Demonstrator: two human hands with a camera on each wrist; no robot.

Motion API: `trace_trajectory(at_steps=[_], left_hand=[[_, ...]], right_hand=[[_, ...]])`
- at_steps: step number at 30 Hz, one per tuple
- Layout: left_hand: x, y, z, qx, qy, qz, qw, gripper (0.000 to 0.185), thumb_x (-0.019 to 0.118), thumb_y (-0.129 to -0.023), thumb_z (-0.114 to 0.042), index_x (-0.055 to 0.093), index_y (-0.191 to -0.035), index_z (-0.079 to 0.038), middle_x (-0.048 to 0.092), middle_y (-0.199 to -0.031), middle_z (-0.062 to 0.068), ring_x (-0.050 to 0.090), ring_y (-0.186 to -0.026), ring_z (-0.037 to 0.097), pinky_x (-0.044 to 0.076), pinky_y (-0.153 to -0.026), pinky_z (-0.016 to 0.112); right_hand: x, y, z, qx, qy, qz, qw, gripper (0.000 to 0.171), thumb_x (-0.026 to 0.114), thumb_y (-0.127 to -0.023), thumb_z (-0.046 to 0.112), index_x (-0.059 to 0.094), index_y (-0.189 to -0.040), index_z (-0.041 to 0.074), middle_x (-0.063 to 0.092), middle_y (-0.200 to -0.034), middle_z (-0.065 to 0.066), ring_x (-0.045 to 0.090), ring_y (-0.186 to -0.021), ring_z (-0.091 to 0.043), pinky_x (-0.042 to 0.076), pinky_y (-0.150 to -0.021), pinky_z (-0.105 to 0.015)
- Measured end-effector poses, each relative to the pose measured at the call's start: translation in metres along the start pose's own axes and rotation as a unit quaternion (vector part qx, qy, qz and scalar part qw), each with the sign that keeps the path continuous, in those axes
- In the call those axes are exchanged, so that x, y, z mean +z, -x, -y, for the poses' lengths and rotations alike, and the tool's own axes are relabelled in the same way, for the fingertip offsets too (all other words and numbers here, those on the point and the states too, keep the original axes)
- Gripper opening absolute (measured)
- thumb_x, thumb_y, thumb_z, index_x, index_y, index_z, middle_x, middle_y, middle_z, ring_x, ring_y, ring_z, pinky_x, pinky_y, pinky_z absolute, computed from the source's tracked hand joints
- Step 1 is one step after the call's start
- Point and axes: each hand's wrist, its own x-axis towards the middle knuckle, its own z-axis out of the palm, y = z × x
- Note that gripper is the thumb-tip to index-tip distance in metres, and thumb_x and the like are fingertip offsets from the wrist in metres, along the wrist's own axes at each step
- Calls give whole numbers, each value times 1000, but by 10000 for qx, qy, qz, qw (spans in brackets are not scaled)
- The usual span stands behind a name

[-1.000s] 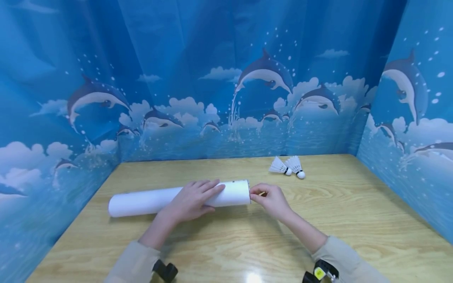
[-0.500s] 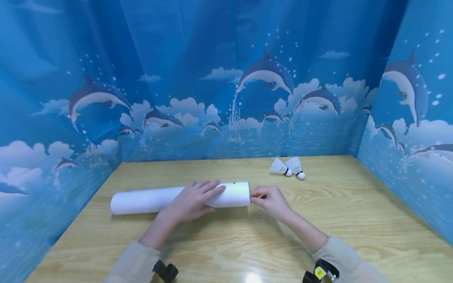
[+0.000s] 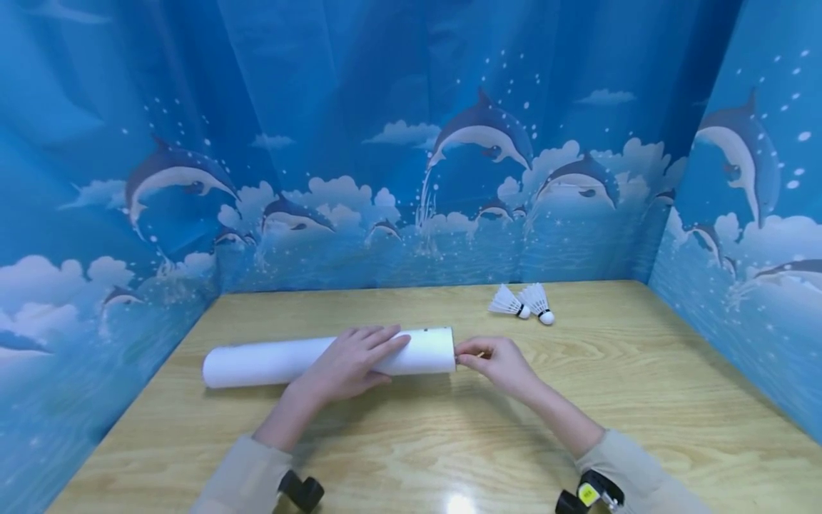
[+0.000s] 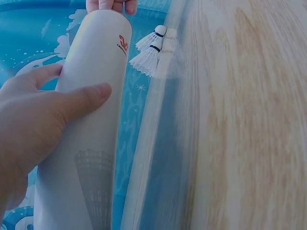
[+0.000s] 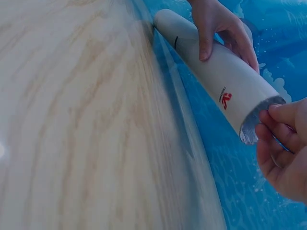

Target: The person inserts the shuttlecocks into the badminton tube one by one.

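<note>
A long white shuttlecock tube (image 3: 272,363) lies sideways on the table. My left hand (image 3: 349,363) grips it from above, fingers over the far side and thumb on the near side. A red logo (image 5: 225,99) marks the tube close to its open right end, where the inside looks silvery. My right hand (image 3: 497,364) is at that opening with fingers curled, thumb and fingertips close together right at the rim in the right wrist view. I cannot tell what they pinch. The tube's inside is mostly hidden.
Two white shuttlecocks (image 3: 538,303) with black bands lie side by side near the table's back edge, beyond my right hand. The wood-grain table (image 3: 398,457) meets blue dolphin-print curtains (image 3: 359,214) at the back and sides.
The tube's left end has shifted slightly right and away from me. My right hand has moved a little to the right, still at the opening. The left hand keeps its grip.
</note>
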Motion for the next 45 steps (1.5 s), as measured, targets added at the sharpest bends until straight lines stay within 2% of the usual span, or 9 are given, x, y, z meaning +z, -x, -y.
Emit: trace_trajectory(at_steps=[5,9,14,19,23,29,33,37,45], left_hand=[[-2,2,1,7,-16,-60,10000,76,77,-75,-32,41,-140,-17,44,-140,7,50,-118,25,44,-94,45],[-2,4,2,-18,3,-78,10000,76,77,-75,-32,42,-140,-17,44,-140,6,49,-119,25,43,-95,45],[-1,6,3,-25,16,-91,10000,76,77,-75,-32,42,-140,-17,44,-140,6,50,-118,25,43,-95,45],[-1,6,3,-15,5,-133,9999,76,78,-74,-33,43,-140,-17,45,-139,6,50,-118,25,44,-95,45],[-2,6,3,-17,15,-154,9999,76,78,-74,-32,43,-139,-17,46,-138,6,50,-118,25,44,-95,45],[-2,8,3,-69,29,-154,9999,76,78,-74,-32,43,-139,-17,47,-138,6,50,-117,26,44,-94,46],[-2,9,3,-40,19,-172,9998,76,78,-74,-32,44,-139,-17,46,-138,7,51,-116,26,45,-93,46],[-2,9,4,-45,-24,-141,9999,76,78,-73,-33,43,-139,-17,46,-138,7,51,-116,26,45,-93,46],[-1,9,5,-15,-32,-130,9999,76,77,-74,-34,42,-140,-18,45,-139,6,51,-117,25,44,-93,45]], right_hand=[[-18,-3,-8,203,188,-211,9994,20,65,-86,11,68,-102,-2,67,-100,-14,60,-80,-16,50,-63,-26],[-36,-6,-18,248,361,-478,9979,24,64,-87,10,66,-105,-5,68,-98,-15,60,-81,-18,51,-64,-26],[-58,-11,-33,466,603,-768,9941,26,64,-88,13,65,-108,-3,67,-96,-12,60,-86,-21,50,-67,-27],[-80,-17,-48,714,740,-983,9898,31,62,-90,16,61,-113,-4,65,-95,-13,58,-87,-20,51,-70,-35],[-97,-22,-60,892,707,-1085,9876,36,59,-91,15,56,-119,-7,63,-103,-19,58,-91,-23,52,-75,-38],[-115,-33,-78,964,1059,-1067,9839,38,57,-92,15,53,-122,-9,59,-111,-26,55,-100,-35,48,-77,-35],[-121,-42,-86,1030,1215,-990,9822,41,56,-93,16,50,-124,-10,56,-114,-28,53,-104,-39,47,-81,-42],[-125,-52,-91,1345,1452,-859,9764,46,55,-94,19,45,-129,-8,49,-123,-30,47,-111,-41,45,-86,-49],[-132,-64,-95,1731,1549,-782,9695,50,55,-93,19,40,-134,-6,37,-132,-35,38,-118,-47,38,-93,-56]])
